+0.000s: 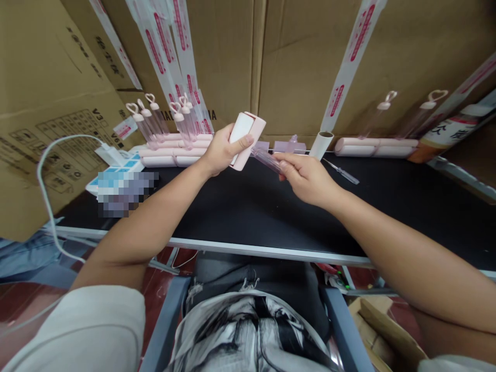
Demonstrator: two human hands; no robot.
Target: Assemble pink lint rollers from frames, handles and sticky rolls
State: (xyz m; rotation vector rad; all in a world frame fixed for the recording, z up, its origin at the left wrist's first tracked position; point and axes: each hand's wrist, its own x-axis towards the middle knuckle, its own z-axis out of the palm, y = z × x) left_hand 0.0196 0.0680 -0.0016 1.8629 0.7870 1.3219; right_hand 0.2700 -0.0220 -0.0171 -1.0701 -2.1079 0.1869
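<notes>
My left hand point(220, 152) grips a lint roller head point(246, 135), a white paper roll in a pink cover, held up above the black table point(240, 206). My right hand point(306, 178) pinches a clear pink-tinted handle point(267, 158) whose far end meets the lower end of the roller head. Both hands hover over the middle of the table, close together.
Finished pink rollers with heart-topped clear handles point(170, 142) lie stacked at the back left; another pair point(375, 147) lies at the back right. A white paper roll point(321, 144), a screwdriver point(343, 171) and a power strip point(116, 165) rest on the table. Cardboard boxes point(310, 62) wall the back.
</notes>
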